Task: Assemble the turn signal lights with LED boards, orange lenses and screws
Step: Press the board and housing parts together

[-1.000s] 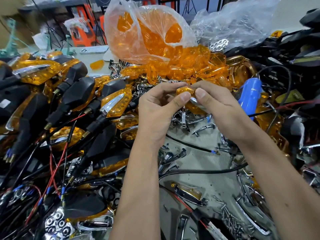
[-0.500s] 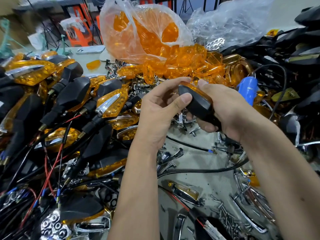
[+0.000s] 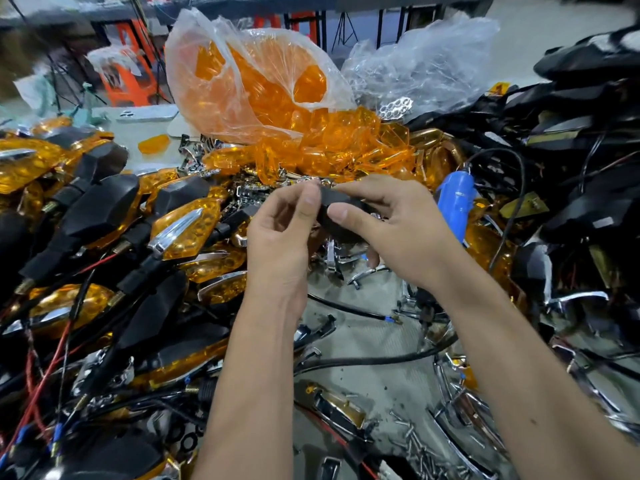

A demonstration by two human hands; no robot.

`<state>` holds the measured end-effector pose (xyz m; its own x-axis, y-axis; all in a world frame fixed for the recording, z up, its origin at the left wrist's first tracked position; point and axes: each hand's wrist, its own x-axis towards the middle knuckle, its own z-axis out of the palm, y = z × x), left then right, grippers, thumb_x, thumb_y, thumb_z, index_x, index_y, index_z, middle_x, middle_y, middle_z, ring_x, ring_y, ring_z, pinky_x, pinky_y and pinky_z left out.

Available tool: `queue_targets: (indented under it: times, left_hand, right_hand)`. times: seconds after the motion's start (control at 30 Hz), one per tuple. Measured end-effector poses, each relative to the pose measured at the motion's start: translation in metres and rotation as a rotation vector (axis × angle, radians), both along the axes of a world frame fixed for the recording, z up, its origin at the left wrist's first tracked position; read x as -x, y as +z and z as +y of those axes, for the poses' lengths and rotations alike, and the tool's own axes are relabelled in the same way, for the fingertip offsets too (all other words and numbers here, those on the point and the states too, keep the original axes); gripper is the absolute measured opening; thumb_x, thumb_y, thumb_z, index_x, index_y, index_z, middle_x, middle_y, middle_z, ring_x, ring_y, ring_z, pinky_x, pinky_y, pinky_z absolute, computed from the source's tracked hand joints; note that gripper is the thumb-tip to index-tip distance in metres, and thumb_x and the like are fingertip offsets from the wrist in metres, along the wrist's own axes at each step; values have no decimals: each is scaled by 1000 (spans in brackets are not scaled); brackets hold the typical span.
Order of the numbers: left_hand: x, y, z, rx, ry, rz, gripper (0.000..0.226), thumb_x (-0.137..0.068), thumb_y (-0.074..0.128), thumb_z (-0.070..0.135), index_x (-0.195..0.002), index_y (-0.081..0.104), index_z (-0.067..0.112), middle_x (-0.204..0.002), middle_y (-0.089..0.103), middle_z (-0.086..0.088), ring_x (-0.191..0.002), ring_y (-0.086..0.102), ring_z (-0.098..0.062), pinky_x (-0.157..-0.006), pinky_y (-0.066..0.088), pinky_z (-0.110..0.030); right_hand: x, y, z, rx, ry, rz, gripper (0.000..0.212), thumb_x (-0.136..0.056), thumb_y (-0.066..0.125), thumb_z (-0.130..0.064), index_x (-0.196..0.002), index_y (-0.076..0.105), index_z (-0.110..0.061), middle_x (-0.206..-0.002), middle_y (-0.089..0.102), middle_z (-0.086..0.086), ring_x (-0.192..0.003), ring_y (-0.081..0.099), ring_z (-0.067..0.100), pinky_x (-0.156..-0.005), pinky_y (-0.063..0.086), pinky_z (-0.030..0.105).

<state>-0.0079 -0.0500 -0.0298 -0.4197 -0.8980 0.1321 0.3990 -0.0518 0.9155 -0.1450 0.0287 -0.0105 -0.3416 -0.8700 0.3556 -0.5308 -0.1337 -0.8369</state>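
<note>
Two hands, left hand (image 3: 277,233) and right hand (image 3: 398,233), grip one black housing (image 3: 341,211) before heaped orange lenses (image 3: 332,150), one blue screwdriver (image 3: 455,199) and scattered screws (image 3: 420,445).

The hands (image 3: 346,230) are covering most of the black housing (image 3: 341,204), hiding its lens side. Motion blur is smearing the fingertips (image 3: 310,197). The picture's edges are cutting off both forearms and the heap of finished lights (image 3: 86,237). The screws (image 3: 415,441) are showing too small to tell apart.
</note>
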Motion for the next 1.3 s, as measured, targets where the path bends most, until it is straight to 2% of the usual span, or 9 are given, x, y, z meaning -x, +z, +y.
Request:
queue_targets:
  times: [0.13, 0.2, 0.5, 0.63, 0.73, 0.9, 1.07, 1.2, 1.3]
  left_hand:
    - [-3, 2, -3, -65, -49, 12, 24, -81, 75, 31, -96, 73, 13, -99, 75, -7, -91, 70, -21, -88, 61, -45]
    - [-4, 1, -5, -67, -55, 14, 23, -81, 73, 32, -91, 70, 11, -91, 73, -5, -85, 67, -18, -84, 60, -40]
    - [-7, -2, -7, -115, -117, 38, 18, -83, 72, 30, -69, 71, 19, -82, 70, -5, -82, 64, -21, -83, 56, -39]
    - [-10, -2, -7, -162, -150, 75, 13, -83, 71, 19, -91, 75, 9, -96, 75, -9, -91, 70, -23, -87, 59, -39]
    - [-12, -1, -4, -177, -189, 100, 19, -83, 68, 10, -100, 77, 9, -100, 77, -8, -90, 73, -18, -89, 60, -35]
    - [-16, -1, -3, -77, -197, 56, 20, -80, 71, 8, -95, 81, 17, -105, 76, -8, -102, 71, -25, -85, 60, -33]
    - [-17, -1, -5, 146, -149, 40, 25, -85, 74, 3, -92, 81, 26, -104, 75, -7, -106, 64, -31, -99, 53, -46]
    - [-18, -1, -5, 246, -129, 53, 19, -83, 78, 14, -95, 80, 28, -106, 74, -8, -104, 63, -32, -99, 52, -49]
    - [-20, -2, -6, 279, -116, 49, 19, -83, 77, 16, -96, 80, 29, -105, 75, -7, -104, 65, -31, -98, 53, -48]
  right_hand:
    - [-4, 4, 3, 4, -21, 165, 28, -99, 64, -40, -115, 78, -22, -91, 65, 5, -82, 61, 20, -70, 52, 44]
    - [-8, 5, 3, -5, -26, 228, 29, -102, 61, -38, -113, 77, -17, -91, 65, 10, -86, 58, 22, -78, 46, 40]
    - [-12, 3, 3, 12, -31, 206, 33, -103, 61, -38, -98, 79, -10, -82, 62, 12, -78, 55, 25, -75, 44, 45]
    - [-7, 4, 6, 56, -13, 77, 17, -89, 81, -35, -101, 81, -24, -83, 60, 4, -78, 57, 19, -73, 47, 39]
    - [-1, 1, 7, 96, -42, 39, 35, -76, 92, -33, -108, 79, -31, -85, 57, 5, -80, 56, 17, -72, 44, 33]
    - [3, -5, 8, 152, -45, 47, 44, -72, 95, -27, -114, 80, -23, -96, 61, 3, -92, 63, 21, -72, 57, 45]
    - [6, 0, 12, 232, 15, 119, 41, -75, 93, -18, -114, 80, -15, -104, 69, -1, -98, 67, 16, -78, 59, 35]
    - [5, 5, 15, 262, 16, 159, 44, -74, 93, -18, -115, 79, -15, -96, 66, 3, -89, 63, 12, -76, 51, 23]
    - [1, 6, 17, 270, -4, 171, 46, -73, 93, -18, -116, 78, -11, -90, 63, 13, -83, 60, 21, -70, 50, 32]
